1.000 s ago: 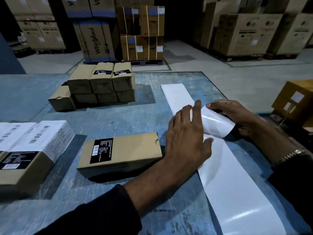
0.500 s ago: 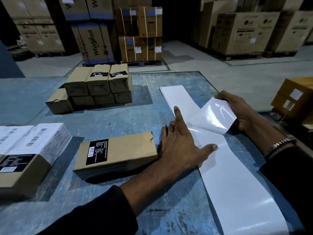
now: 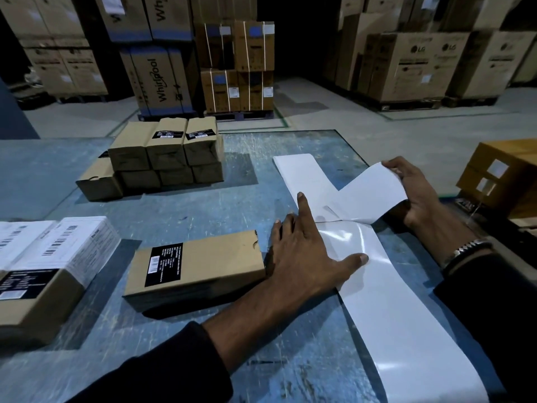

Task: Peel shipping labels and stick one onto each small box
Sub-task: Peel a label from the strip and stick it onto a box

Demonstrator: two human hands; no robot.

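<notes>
A long white label strip (image 3: 406, 324) lies on the blue table. My left hand (image 3: 305, 251) presses flat on it with fingers spread. My right hand (image 3: 418, 193) pinches a white label (image 3: 374, 196) and holds it lifted off the strip to the right, its near edge still attached. Just left of my left hand lies a small brown box (image 3: 209, 266) with a black barcode sticker. At the left edge is a box (image 3: 58, 257) carrying a white shipping label.
A stack of small brown boxes (image 3: 165, 158) stands at the table's back left. An orange-brown carton (image 3: 505, 173) sits off the table's right edge. Large appliance cartons (image 3: 412, 65) on pallets line the floor beyond the table (image 3: 145, 216).
My right hand has pulled the label further up and to the right, exposing more glossy backing. My left hand stays flat on the strip.
</notes>
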